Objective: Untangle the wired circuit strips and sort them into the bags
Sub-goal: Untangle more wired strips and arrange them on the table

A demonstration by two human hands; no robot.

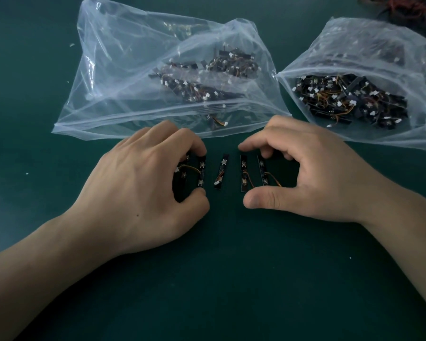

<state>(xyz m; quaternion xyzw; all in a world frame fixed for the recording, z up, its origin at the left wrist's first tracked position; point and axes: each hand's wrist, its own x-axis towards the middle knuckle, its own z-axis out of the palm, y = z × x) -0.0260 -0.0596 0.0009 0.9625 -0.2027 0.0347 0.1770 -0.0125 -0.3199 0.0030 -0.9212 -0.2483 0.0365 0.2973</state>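
Closest to you, your left hand [153,185] is curled over the left pair of strips [202,172], fingertips on their far ends and thumb at the near end, so it's gripping them lengthwise. Your right hand [305,178] does the same with the right pair of strips [243,174], index finger up top and thumb tip at the bottom. Everything sits on a dark green mat [207,279]. Behind your hands there's the big bag [108,70], lying flat with some strips inside, and the smaller bag [354,40] on the right, packed fuller. A tangled heap [403,6] of wires is in the far right corner. One loose strip [221,171] lies between your hands, with neither hand touching it.
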